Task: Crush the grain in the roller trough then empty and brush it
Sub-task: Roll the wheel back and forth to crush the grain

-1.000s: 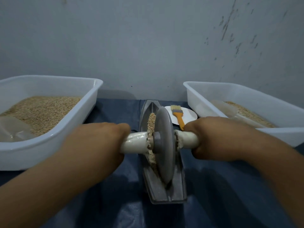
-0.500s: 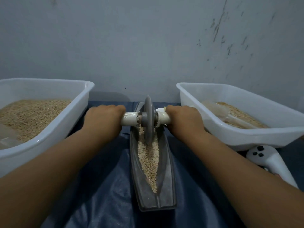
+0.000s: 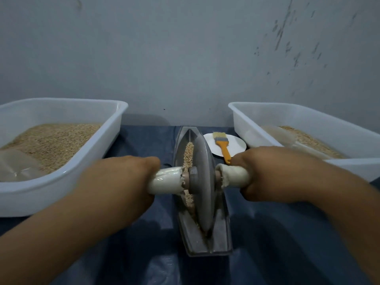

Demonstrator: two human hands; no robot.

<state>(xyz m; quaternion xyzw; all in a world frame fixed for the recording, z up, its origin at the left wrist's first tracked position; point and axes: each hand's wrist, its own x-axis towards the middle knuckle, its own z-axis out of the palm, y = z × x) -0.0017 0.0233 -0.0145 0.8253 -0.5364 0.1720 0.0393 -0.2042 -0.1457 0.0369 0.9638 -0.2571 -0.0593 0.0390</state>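
Note:
A grey metal roller wheel (image 3: 202, 182) stands upright in the narrow boat-shaped trough (image 3: 222, 229) at the middle of the blue cloth, near the trough's close end. Tan grain (image 3: 188, 155) lies along the trough beyond and beside the wheel. My left hand (image 3: 121, 182) grips the white left handle (image 3: 164, 183). My right hand (image 3: 265, 171) grips the white right handle (image 3: 234, 174). An orange-handled brush (image 3: 222, 146) lies on a small white plate (image 3: 236, 144) right of the trough's far end.
A white tub (image 3: 61, 182) of grain with a clear scoop sits at the left. A second white tub (image 3: 308, 116) with grain and a clear scoop sits at the right. A grey wall closes off the back. Blue cloth (image 3: 287, 243) covers the table.
The wheel went to the trough's far end half a second ago and has rolled back to the near end, both hands moving with the handles.

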